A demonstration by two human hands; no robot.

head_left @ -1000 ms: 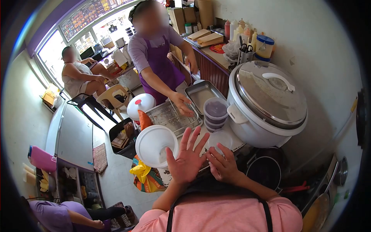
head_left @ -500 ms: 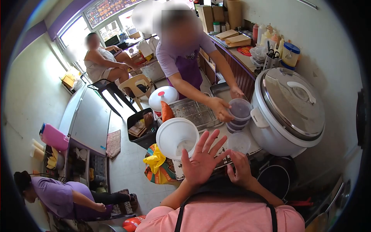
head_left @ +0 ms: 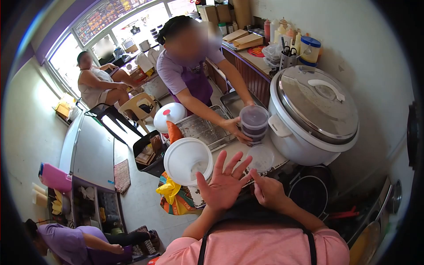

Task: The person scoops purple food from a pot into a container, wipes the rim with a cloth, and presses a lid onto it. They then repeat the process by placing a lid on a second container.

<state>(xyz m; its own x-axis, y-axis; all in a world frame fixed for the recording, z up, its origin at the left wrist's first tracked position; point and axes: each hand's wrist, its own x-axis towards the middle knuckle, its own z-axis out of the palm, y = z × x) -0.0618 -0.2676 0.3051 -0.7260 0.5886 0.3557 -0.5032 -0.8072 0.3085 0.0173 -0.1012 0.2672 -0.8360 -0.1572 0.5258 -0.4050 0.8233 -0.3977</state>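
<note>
My left hand (head_left: 224, 182) is raised over the table edge, palm toward me, fingers spread, holding nothing. Beside it, my right hand (head_left: 268, 191) has its fingers curled, with the index fingertip at the tip of my left little finger. A white plastic tub (head_left: 182, 152) stands left of my left hand, open side up. Just beyond my hands lies a clear round lid (head_left: 261, 158). Across the table, a co-worker in a purple apron (head_left: 198, 84) has both hands around a stack of round lidded plastic containers (head_left: 254, 117) with dark contents.
A large rice cooker (head_left: 304, 132) with a steel lid stands at the right. A wire rack tray (head_left: 207, 128) and a white lid with a red knob (head_left: 170, 117) lie behind the tub. A black bin (head_left: 143, 148) is at the left. Two more people are farther off.
My right index finger has straightened toward my left little finger while the other fingers curl in. The co-worker's hands have closed around the container stack. The whole view has shifted slightly.
</note>
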